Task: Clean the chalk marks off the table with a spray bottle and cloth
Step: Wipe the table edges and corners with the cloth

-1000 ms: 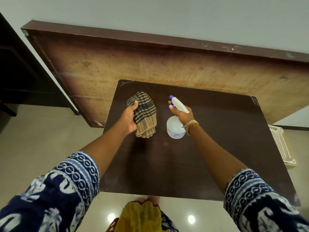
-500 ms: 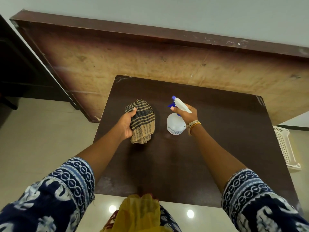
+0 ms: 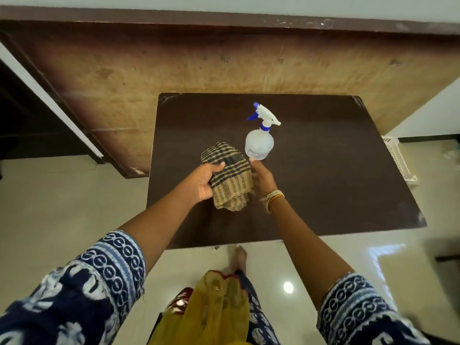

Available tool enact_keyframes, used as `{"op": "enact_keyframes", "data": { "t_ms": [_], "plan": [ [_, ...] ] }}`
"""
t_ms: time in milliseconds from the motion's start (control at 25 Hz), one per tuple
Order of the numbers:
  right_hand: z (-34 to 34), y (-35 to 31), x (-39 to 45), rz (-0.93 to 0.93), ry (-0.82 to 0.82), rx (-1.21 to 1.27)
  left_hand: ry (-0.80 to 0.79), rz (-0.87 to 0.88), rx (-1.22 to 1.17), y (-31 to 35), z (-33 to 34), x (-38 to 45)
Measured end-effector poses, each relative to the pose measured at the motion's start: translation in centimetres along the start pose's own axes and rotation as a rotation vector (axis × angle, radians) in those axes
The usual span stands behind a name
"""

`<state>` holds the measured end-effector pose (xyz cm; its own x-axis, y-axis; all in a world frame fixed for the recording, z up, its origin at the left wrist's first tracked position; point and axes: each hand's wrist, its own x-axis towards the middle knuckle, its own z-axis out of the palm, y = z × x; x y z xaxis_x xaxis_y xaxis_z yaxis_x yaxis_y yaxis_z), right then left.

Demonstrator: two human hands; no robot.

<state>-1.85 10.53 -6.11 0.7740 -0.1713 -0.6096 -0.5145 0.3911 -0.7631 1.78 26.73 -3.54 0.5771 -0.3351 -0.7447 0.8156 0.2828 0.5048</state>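
Left hand point(image 3: 202, 181): curled round the checked cloth point(image 3: 230, 180), gripping its left side.
Right hand point(image 3: 262, 178): touching the cloth's right edge; grip unclear.
Cloth: soft, light, bunched above the desk point(image 3: 336, 183); likely best gathered whole.
Spray bottle point(image 3: 260, 140): upright just beyond, likely light; take the neck.

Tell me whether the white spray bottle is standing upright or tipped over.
Upright: the white plastic spray bottle rests on its base on the dark brown table, blue-and-white trigger head on top.

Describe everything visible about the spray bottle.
The spray bottle stands upright on the dark brown table, beyond the checked cloth. Its rounded body looks like translucent white plastic with a small printed label low down; above a blue collar sits a white trigger head with blue nozzle and trigger. A right hand fingertip reaches its base.
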Motion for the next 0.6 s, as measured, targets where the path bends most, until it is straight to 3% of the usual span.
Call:
{"op": "enact_keyframes", "data": {
  "t_ms": [80, 320, 600],
  "plan": [
    [1.2, 3.5, -3.3, 0.024, -0.115, 0.074, -0.013, -0.006, 0.098, -2.0, -1.5, -1.4],
    [2.1, 8.2, -10.5, 0.103, -0.192, 0.102, 0.105, 0.038, 0.271, -6.9, -4.5, -6.1],
    [2.8, 11.8, -14.8, 0.142, -0.202, 0.268, 0.24, 0.204, 0.271, -11.2, -6.9, -9.8]
  ]
}}
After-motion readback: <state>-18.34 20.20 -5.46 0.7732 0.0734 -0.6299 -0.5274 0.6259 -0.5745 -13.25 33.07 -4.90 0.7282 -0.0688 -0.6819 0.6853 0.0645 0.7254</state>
